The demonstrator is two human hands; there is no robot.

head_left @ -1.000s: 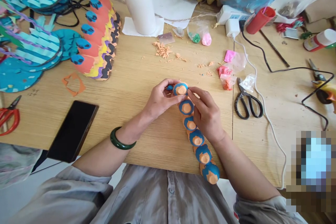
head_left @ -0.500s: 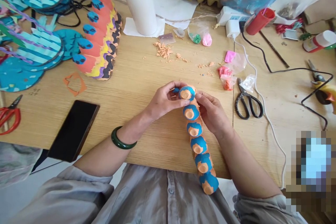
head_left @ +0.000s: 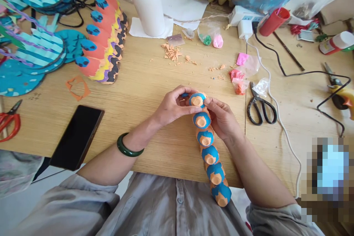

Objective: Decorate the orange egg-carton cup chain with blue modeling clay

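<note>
A long strip of egg-carton cups (head_left: 210, 154), coated in orange and blue clay, runs from between my hands down over the table's front edge. My left hand (head_left: 174, 107) is closed around the far end, thumb on the near side of the last cup. A small blue lump, seemingly clay, (head_left: 184, 95) shows among its fingers. My right hand (head_left: 222, 116) pinches the right side of that same cup, its thumb and fingertip on the blue and orange surface. The underside of the strip is hidden.
A finished-looking red, yellow and black strip (head_left: 103, 44) stands left of a white bottle (head_left: 148, 7). Orange scraps (head_left: 172, 52), clay packets (head_left: 238, 81), black-handled scissors (head_left: 261, 106) and a white cable (head_left: 283, 125) lie beyond and to the right. A phone (head_left: 77, 136) overhangs the front edge at left.
The strip has turned slightly in my hands, and its cups sit a little lower and further right. Less of the blue lump shows at my left fingers. Both hands keep their grip.
</note>
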